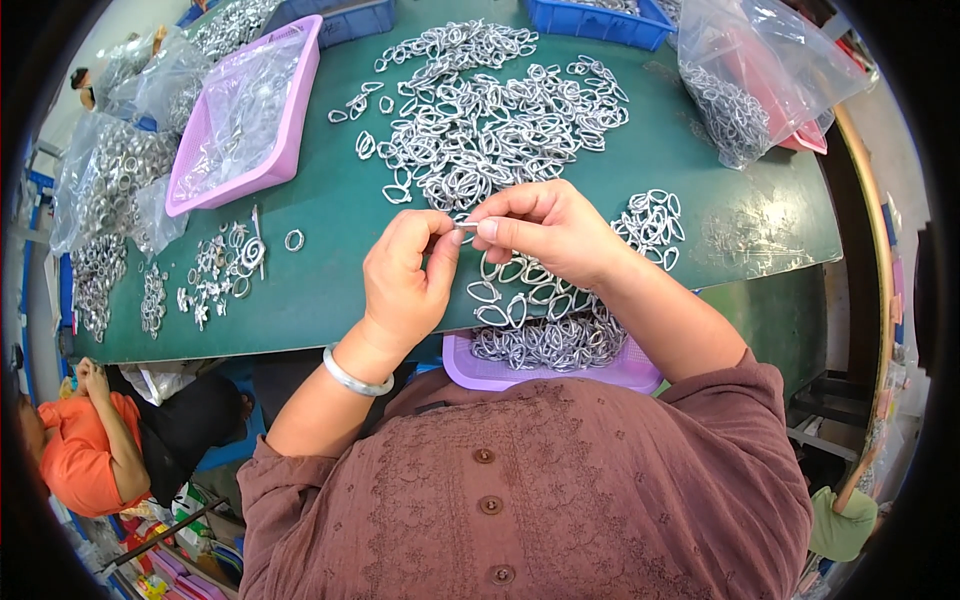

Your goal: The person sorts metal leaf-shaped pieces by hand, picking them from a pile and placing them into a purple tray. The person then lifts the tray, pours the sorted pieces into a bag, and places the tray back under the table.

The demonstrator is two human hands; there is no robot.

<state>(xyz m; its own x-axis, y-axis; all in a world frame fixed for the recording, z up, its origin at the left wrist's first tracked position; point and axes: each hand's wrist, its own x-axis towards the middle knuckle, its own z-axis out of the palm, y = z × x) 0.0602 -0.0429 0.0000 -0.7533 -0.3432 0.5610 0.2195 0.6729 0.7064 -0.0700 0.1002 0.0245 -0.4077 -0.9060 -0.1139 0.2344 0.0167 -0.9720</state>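
Observation:
Between my fingertips, over the green table, is a small silver metal ring (465, 226). My left hand (408, 262) pinches one side of it with thumb and forefinger. From the other side my right hand (550, 232) grips it the same way. Just beyond my hands spreads a large pile of silver oval rings (500, 120). More loose oval rings (515, 290) lie under my right wrist, and a smaller heap (652, 225) sits to the right of it. Close to my body, a purple basket (480, 376) holds many such rings.
A pink-purple tray (300, 110) with a plastic bag stands at the left, beside bags of metal parts (125, 170). Small charms (220, 265) lie nearer. Blue bins (600, 22) line the back; a clear bag (730, 110) rests at the right. A person in orange (90, 450) sits at left.

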